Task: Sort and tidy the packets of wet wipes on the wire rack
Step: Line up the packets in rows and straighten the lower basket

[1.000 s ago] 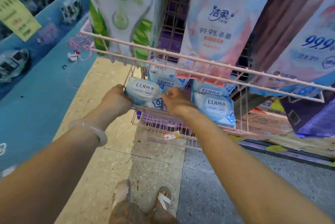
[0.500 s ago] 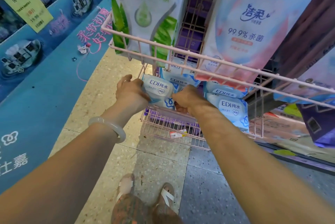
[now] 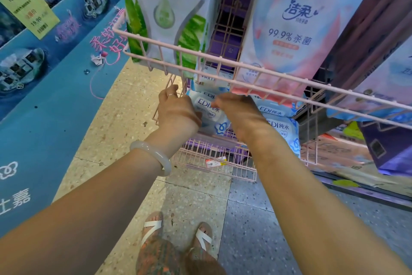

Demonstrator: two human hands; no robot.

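A pink wire rack point(image 3: 223, 158) holds several light-blue EDI wet-wipe packets on its lower shelf. Both hands hold one packet point(image 3: 209, 112) at the shelf's left end: my left hand point(image 3: 176, 109) grips its left edge and my right hand point(image 3: 238, 109) grips its right side, fingers curled round it. More packets lie behind it point(image 3: 211, 78) and to the right point(image 3: 282, 128), partly hidden by my right hand and by the upper shelf's front rail point(image 3: 256, 74).
Large hanging packs, a green aloe one point(image 3: 169, 11) and a pink one point(image 3: 296, 29), stand in the upper shelf. A blue display stand point(image 3: 44, 87) is at the left. A price tag point(image 3: 214, 163) hangs on the lower rail. Purple packs point(image 3: 388, 150) are at the right.
My hands have pushed the held packet further into the lower shelf, toward the back left. The view has shifted closer to the rack.
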